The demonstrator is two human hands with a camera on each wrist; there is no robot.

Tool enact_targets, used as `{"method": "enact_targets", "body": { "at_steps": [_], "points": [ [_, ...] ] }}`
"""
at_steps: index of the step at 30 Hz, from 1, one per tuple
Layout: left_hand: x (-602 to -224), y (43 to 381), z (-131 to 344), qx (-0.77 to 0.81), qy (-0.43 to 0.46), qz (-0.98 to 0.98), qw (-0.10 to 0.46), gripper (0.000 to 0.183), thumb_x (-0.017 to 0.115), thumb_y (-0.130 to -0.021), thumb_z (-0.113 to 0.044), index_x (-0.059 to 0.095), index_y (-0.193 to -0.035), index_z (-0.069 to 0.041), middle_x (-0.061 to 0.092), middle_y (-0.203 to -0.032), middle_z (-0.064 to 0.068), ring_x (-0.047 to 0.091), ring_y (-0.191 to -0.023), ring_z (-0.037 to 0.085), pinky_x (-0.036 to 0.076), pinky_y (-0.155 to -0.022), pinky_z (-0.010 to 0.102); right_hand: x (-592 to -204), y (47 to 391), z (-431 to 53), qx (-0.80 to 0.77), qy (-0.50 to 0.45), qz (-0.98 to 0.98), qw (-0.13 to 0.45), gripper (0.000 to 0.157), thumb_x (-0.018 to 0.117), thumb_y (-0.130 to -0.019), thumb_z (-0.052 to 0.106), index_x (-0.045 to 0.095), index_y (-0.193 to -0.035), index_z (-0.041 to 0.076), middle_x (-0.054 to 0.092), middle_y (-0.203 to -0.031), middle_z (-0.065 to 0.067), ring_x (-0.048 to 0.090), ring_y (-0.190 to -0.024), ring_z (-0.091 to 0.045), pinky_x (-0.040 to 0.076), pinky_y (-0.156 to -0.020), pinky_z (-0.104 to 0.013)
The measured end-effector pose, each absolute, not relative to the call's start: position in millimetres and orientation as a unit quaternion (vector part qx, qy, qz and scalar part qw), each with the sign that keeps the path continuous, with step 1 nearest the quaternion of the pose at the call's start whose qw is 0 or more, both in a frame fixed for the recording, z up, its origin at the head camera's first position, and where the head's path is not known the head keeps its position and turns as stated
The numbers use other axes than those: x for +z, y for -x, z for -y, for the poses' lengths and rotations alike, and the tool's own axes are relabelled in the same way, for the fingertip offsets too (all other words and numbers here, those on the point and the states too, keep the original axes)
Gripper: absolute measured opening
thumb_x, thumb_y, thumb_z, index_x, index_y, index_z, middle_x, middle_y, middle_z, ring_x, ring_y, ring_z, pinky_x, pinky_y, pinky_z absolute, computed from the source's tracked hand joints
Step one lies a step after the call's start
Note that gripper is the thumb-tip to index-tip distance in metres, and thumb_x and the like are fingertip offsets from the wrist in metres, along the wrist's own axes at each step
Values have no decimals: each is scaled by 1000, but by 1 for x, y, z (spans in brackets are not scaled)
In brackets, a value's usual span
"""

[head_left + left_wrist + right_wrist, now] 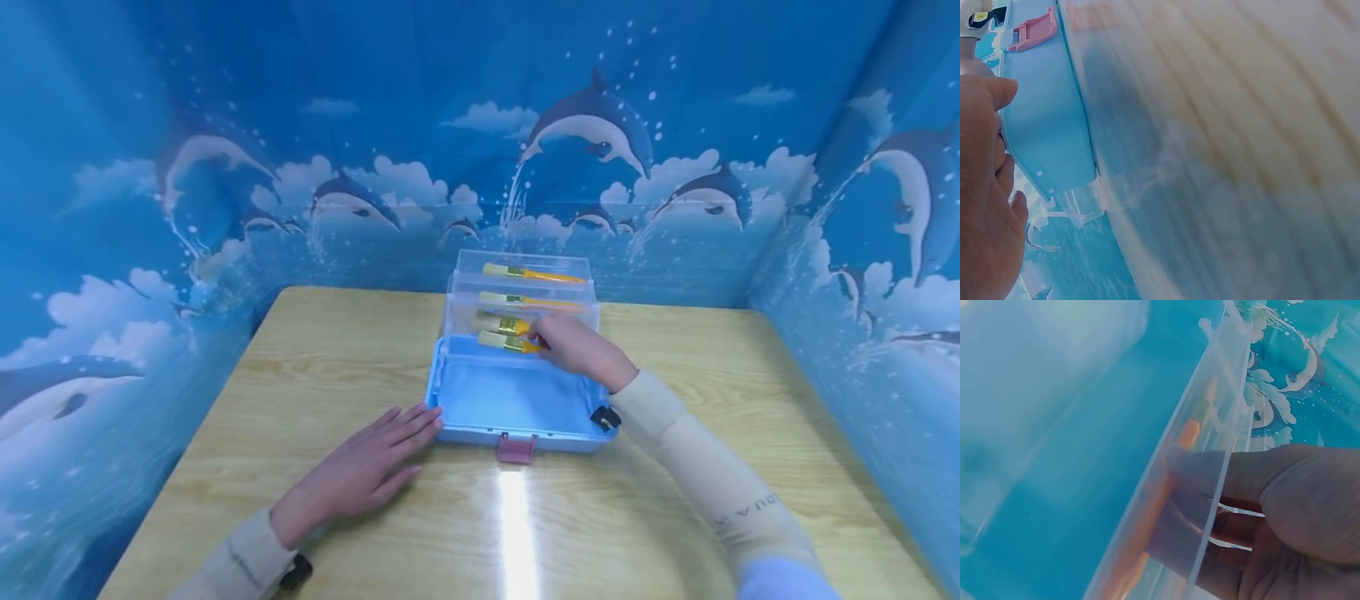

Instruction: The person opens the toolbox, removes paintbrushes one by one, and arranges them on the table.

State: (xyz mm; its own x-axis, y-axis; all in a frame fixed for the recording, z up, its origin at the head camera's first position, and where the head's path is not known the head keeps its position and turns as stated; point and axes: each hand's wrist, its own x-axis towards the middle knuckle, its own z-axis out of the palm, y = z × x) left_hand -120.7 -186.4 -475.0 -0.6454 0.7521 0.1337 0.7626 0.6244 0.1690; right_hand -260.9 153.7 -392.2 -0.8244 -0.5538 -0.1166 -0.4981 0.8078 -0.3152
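An open blue box [517, 398] sits on the table with clear tiered trays [468, 315] raised at its back. Paintbrushes with yellow handles and pale bristles lie in the trays: a top brush [534, 273], one below it, and two by my right hand [577, 342]. That hand reaches into the lowest tray, and in the right wrist view its thumb and fingers pinch an orange-yellow paintbrush handle [1159, 506] behind the clear tray wall. My left hand [367, 462] lies flat with straight fingers, fingertips touching the box's front left corner.
A pink latch [516, 450] hangs at the box's front. The wooden table [337, 350] reaches back to a blue dolphin-print backdrop [420, 125], which also stands at both sides. A bright light reflection lies on the tabletop before the box.
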Motion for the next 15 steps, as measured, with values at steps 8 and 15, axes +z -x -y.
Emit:
{"method": "enact_targets", "body": {
  "at_steps": [8, 15],
  "points": [
    [-477, 121, 187, -107, 422, 900, 32, 68, 55, -105, -33, 23, -163, -18, 19, -170, -1, 22, -155, 21, 21, -126, 47, -394, 258, -154, -125, 278, -947, 100, 27, 61, -97, -2, 72, -122, -1, 72, -122, -17, 69, -111, -33, 61, -92, -43],
    [-475, 121, 186, -108, 418, 902, 21, 68, 55, -105, -34, 22, -163, -18, 19, -170, -1, 22, -155, 21, 21, -126, 47, -392, 254, -156, -118, 308, -941, 79, 24, 61, -99, 2, 72, -121, -1, 73, -119, -16, 69, -109, -31, 61, -91, -41]
  ]
}}
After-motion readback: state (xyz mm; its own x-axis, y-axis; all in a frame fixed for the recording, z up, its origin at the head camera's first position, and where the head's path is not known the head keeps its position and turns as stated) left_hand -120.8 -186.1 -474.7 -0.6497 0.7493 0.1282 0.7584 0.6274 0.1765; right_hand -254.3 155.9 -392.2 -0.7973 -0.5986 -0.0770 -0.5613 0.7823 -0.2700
